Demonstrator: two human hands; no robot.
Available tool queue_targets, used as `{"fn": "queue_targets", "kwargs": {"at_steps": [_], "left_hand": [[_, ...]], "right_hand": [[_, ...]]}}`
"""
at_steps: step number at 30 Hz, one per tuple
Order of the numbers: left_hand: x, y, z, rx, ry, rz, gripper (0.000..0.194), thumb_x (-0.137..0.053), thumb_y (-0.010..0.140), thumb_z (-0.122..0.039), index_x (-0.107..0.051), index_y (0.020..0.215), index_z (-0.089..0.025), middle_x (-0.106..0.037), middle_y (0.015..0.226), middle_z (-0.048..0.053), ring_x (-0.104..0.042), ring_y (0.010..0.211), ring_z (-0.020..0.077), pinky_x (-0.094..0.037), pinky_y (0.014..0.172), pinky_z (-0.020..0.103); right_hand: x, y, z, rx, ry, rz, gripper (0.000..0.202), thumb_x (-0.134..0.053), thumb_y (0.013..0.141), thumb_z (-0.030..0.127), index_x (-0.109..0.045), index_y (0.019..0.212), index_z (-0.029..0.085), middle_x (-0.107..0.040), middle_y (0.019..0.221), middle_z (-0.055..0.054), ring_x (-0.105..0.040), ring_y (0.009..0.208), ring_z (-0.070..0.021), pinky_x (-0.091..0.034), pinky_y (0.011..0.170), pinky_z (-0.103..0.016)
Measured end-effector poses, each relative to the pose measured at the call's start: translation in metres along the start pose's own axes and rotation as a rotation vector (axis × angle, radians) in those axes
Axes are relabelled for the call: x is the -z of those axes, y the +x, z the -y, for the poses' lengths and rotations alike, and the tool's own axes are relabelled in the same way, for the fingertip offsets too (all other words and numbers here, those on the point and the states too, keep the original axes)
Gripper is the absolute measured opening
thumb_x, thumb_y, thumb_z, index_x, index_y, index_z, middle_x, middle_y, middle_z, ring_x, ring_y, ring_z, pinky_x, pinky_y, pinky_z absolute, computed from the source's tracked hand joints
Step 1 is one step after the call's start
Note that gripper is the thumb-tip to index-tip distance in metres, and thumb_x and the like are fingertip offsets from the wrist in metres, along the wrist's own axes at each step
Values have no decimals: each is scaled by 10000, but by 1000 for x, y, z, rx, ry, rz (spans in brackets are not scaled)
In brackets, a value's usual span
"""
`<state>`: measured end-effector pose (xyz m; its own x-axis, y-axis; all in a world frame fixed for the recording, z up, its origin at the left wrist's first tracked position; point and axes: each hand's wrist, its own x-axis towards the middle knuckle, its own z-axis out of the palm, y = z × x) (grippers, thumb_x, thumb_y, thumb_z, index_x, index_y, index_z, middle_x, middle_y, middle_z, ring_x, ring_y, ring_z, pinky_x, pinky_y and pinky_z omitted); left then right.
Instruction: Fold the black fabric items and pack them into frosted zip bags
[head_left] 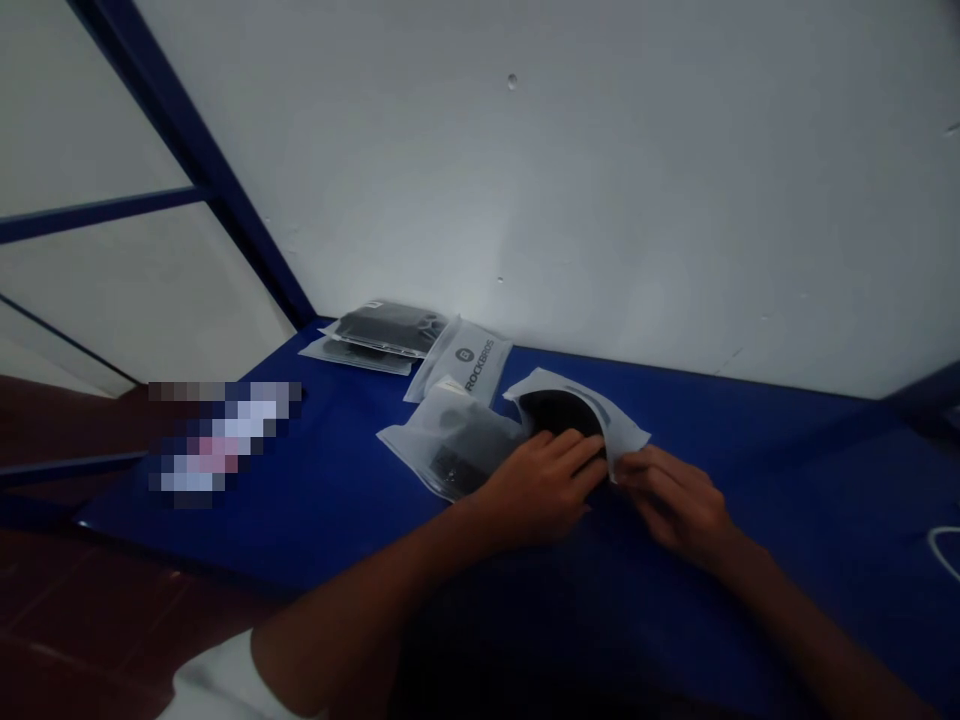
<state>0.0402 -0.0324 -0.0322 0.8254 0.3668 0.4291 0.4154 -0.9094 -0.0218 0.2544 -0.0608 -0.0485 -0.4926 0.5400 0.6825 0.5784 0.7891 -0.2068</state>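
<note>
A frosted plastic pouch point(624, 425) stands bowed open, with a black soft-looking item point(559, 412) inside its mouth. My left hand point(551, 482) has its fingers curled over the black item at the opening; the fingertips are partly hidden there. At the pouch's right edge, my right hand point(679, 500) pinches the plastic between thumb and fingers. Left of my left hand lies another frosted pouch point(465, 440) with dark contents, partly covered by that hand. Behind it rests a pale pouch printed ROCKBROS point(480, 355).
More pouches with dark contents point(386, 328) are stacked at the back left of the blue table point(322, 500). A pixelated patch point(225, 445) covers something on the left. A white wall point(637, 200) rises behind, with a blue frame point(225, 200) at left. A white cable point(941, 550) shows far right.
</note>
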Motion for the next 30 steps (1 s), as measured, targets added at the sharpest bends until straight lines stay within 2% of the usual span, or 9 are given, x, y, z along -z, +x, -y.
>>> {"fn": "queue_targets", "kwargs": {"at_steps": [2, 5, 8, 12, 15, 18, 23, 27, 30], "left_hand": [[-5, 0, 3, 3, 17, 13, 236, -428, 907, -142, -569, 1084, -77, -569, 1153, 142, -530, 972, 220, -499, 787, 344], [-9, 0, 6, 14, -33, 20, 258, -408, 886, -78, -580, 1079, -83, -593, 1097, 130, -532, 948, 197, -507, 786, 316], [-7, 0, 8, 7, -105, -9, 285, -410, 873, -63, -581, 1099, -90, -598, 1114, 129, -531, 967, 192, -514, 800, 317], [-4, -1, 9, 3, -151, -62, 311, -397, 868, -46, -587, 1109, -96, -611, 1099, 124, -538, 952, 184, -517, 802, 320], [-3, 0, 8, 12, -146, -95, 280, -403, 884, -70, -596, 1085, -103, -611, 1063, 117, -538, 925, 180, -514, 779, 311], [-5, 3, 4, 51, -108, -81, 249, -420, 871, -88, -603, 1039, -111, -589, 1026, 108, -532, 892, 184, -505, 733, 303], [-10, 9, -5, 241, 70, -71, 156, -457, 835, -127, -609, 870, -123, -550, 873, 94, -518, 801, 203, -447, 590, 290], [-11, 11, -4, 267, 188, -110, 154, -455, 833, -109, -606, 815, -134, -578, 826, 89, -522, 811, 231, -442, 672, 360], [-7, 8, 0, 263, 15, -81, 174, -456, 844, -134, -605, 935, -140, -613, 887, 92, -548, 868, 235, -458, 762, 390]], "right_hand": [[-3, 1, 2, -36, -25, 41, 148, -511, 873, 76, -579, 913, 200, -644, 862, -80, -641, 774, -174, -547, 672, -298], [-6, 4, 6, -113, -158, 91, 44, -529, 899, 199, -572, 907, 203, -637, 873, -82, -630, 771, -182, -533, 677, -296], [-8, 6, 8, -159, -334, 128, 155, -523, 914, 301, -588, 818, 197, -625, 798, -73, -602, 697, -184, -482, 589, -281], [-6, 7, 6, -65, -405, 168, 320, -447, 958, 249, -587, 674, 200, -570, 630, -24, -521, 563, -140, -379, 497, -264], [-3, 6, 6, 16, -382, 155, 337, -433, 963, 180, -590, 665, 189, -577, 632, -18, -506, 575, -124, -385, 524, -254], [-2, 6, 9, 75, -296, 185, 329, -446, 958, 166, -580, 658, 179, -561, 631, -15, -486, 585, -127, -379, 529, -266], [-2, 7, 22, 77, -152, 255, 388, -406, 974, 188, -546, 613, 193, -499, 588, 8, -440, 544, -115, -356, 492, -265], [-1, 7, 25, 91, -98, 243, 362, -443, 957, 167, -534, 607, 191, -502, 589, 7, -432, 540, -114, -360, 488, -265], [0, 6, 18, 116, -88, 172, 284, -485, 931, 143, -560, 660, 186, -565, 653, -14, -480, 592, -129, -405, 525, -273]]}}
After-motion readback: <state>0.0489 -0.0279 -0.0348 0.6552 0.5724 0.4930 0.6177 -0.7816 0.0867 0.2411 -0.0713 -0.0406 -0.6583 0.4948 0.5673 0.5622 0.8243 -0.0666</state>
